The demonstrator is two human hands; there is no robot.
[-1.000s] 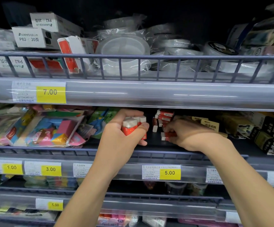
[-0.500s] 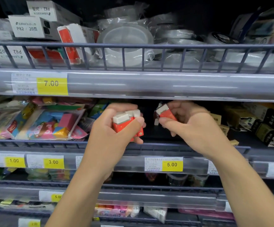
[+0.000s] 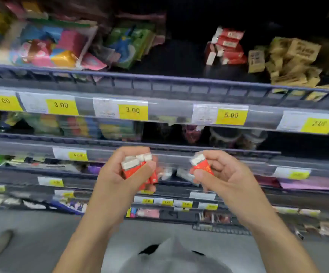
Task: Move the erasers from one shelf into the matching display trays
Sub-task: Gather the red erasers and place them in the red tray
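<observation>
Erasers: bundle of red-sleeved erasers [image 3: 138, 170] with white ends sits in left hand [image 3: 120, 180], fingers and thumb curled round it, white ends pointing up. Single red eraser [image 3: 201, 164] is pinched in right hand [image 3: 226, 178] between thumb and curled fingers, white end tilted up-left. Both hands are held out in front of the shelving, just apart from each other, below the 5.00 price tag [image 3: 231, 116]. Red eraser stack [image 3: 226, 46] lies on the shelf above that tag, piled loosely, touching nothing held. Brown cardboard packs [image 3: 291, 60] sit right of the stack, near it. Green pack [image 3: 130, 46] and colourful bagged sets [image 3: 47, 44] lie left of the stack, well apart from it. Shelf rail [image 3: 159, 79] runs in front of all of them. Frame is motion-blurred, lower shelf contents not readable. Grey floor [image 3: 41, 233] shows under the forearms
</observation>
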